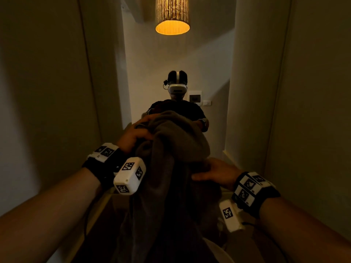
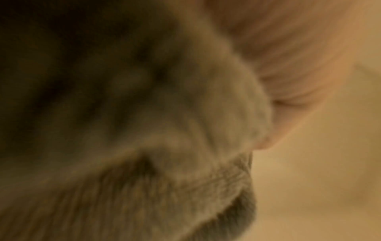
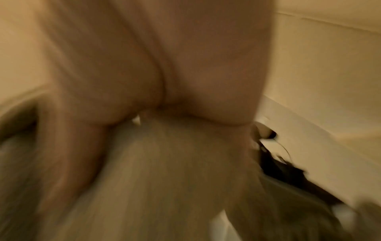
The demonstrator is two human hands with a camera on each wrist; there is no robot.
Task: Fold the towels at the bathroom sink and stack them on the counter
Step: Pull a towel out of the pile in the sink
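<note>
A: Towel [image 1: 171, 149]: grey-brown, thick pile, bunched and unfolded. It is held up in the air in front of the mirror, above the dim counter edge [image 1: 98, 204].

B: Axis?

A: Long axis is seen running roughly vertical. The gathered top is raised at chest height; the rest hangs down out of the frame's bottom edge.

B: Left hand [image 1: 133, 135]?

A: Raised highest, fingers curled over the bunched top, cloth clutched. In the left wrist view the pile [image 2: 144, 130] fills the frame, blurred, with one finger [image 2: 288, 81] pressed against it.

B: Right hand [image 1: 214, 172]?

A: Lower, to the right of the hanging length, thumb pointed inward against the cloth. The right wrist view is smeared; fingers [image 3: 144, 65] appear closed on a pale fold [image 3: 164, 171].

B: Surroundings?

A: A lit pendant lamp [image 1: 172, 16] is seen overhead.
</note>
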